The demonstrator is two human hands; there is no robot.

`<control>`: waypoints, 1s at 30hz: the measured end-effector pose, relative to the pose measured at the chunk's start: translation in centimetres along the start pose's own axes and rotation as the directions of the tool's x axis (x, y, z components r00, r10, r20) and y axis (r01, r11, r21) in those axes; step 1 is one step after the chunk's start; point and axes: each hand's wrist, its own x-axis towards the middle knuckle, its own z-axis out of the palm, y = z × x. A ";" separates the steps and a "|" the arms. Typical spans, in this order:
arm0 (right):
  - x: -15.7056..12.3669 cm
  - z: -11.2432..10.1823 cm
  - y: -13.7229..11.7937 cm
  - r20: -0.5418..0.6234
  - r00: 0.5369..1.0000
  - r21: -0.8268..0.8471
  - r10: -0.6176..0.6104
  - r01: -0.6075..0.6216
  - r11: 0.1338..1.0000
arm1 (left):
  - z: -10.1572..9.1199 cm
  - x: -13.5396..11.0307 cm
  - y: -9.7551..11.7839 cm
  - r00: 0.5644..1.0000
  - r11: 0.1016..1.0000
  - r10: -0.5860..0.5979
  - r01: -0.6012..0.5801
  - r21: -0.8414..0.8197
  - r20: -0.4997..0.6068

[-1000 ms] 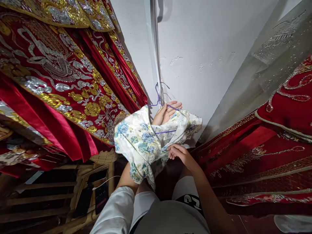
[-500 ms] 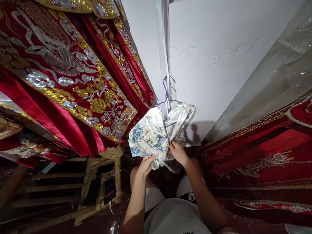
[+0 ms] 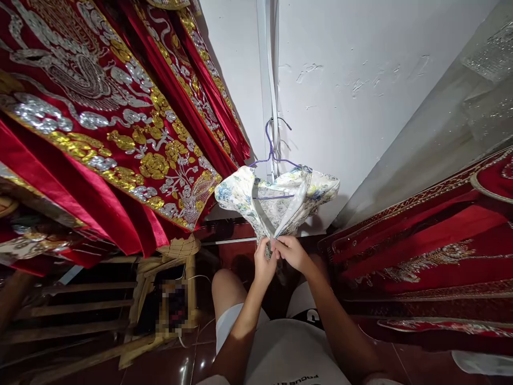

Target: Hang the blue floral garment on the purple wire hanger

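Over my remote feed, the lower part of a white floral garment [image 3: 236,191] drops out of sight behind two hands and into shadow between the wearer's knees. A red embroidered costume [image 3: 154,166] runs off the left and top edges, red beaded cloth [image 3: 401,256] runs off the right, and a blurred patch of squares covers whatever sits on the slatted wooden frame [image 3: 132,302] at lower left.

Before me, the left hand [image 3: 265,263] and the right hand [image 3: 292,252] meet at the foot of the garment's V-shaped neckline, each with fingers curled in and thumb pressed to cloth; which edge each one pinches I cannot quite make out.

The garment hangs at center on a purple wire hanger [image 3: 270,143], in front of a white wall [image 3: 340,48] and just below a pale upright strip [image 3: 264,69]. Its shoulders spread left and right along the hanger, its neckline opens toward my camera, and its length runs down from the hook toward the wearer, the V pointing at the hands.
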 end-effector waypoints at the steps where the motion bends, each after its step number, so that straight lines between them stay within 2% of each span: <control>1: 0.1 -0.2 -0.6 0.023 1.000 -0.016 0.008 -0.008 1.000 | 0.4 0.1 0.3 0.999 1.000 -0.003 0.004 -0.017 0.054; 3: 0.7 -1.1 -2.6 0.014 1.000 -0.038 -0.003 0.003 0.999 | 0.9 0.7 0.7 0.994 1.000 0.027 -0.026 -0.017 0.108; 6: 3.0 -3.1 -7.3 -0.097 0.990 -0.072 -0.104 0.097 0.993 | 0.8 1.5 0.8 0.967 0.994 0.081 -0.096 0.048 0.243; 10: 7.1 -4.4 -13.9 -0.178 0.962 0.004 -0.205 0.209 0.978 | 0.4 2.4 0.6 0.895 0.965 0.017 -0.131 0.228 0.445; 13: 8.3 -3.6 -16.0 -0.210 0.948 0.036 -0.238 0.250 0.968 | -0.5 4.0 1.3 0.824 0.925 -0.048 -0.176 0.336 0.564; 15: 7.8 -2.9 -15.9 -0.217 0.934 0.021 -0.282 0.293 0.956 | -1.6 6.0 2.8 0.816 0.935 -0.013 -0.195 0.297 0.577; 17: 6.6 -2.3 -15.2 -0.202 0.924 -0.011 -0.325 0.330 0.944 | -3.0 8.6 5.1 0.877 0.958 0.115 -0.222 0.180 0.467; 19: 5.5 -2.1 -14.8 -0.180 0.923 -0.055 -0.339 0.335 0.941 | -4.1 11.5 7.9 0.938 0.955 0.260 -0.285 0.084 0.227; 20: 5.1 -2.1 -14.7 -0.174 0.924 -0.074 -0.341 0.333 0.940 | -4.4 12.8 9.4 0.937 0.939 0.320 -0.333 0.083 0.139; 21: 4.9 -2.1 -14.6 -0.171 0.923 -0.087 -0.345 0.334 0.938 | -4.6 14.0 10.7 0.919 0.917 0.376 -0.388 0.097 0.118; 24: 4.9 -2.4 -14.3 -0.187 0.918 -0.134 -0.349 0.328 0.935 | -4.6 16.6 13.6 0.838 0.831 0.494 -0.534 0.157 0.233; 26: 5.2 -2.7 -13.3 -0.223 0.918 -0.217 -0.328 0.281 0.935 | -4.6 17.4 14.4 0.822 0.805 0.528 -0.564 0.184 0.213; 28: 5.2 -2.8 -11.3 -0.260 0.920 -0.297 -0.293 0.213 0.931 | -5.3 18.0 14.0 0.854 0.839 0.520 -0.516 0.173 0.025; 30: 4.8 -2.6 -8.7 -0.258 0.934 -0.284 -0.246 0.170 0.944 | -6.7 18.6 12.3 0.882 0.914 0.401 -0.403 0.046 -0.247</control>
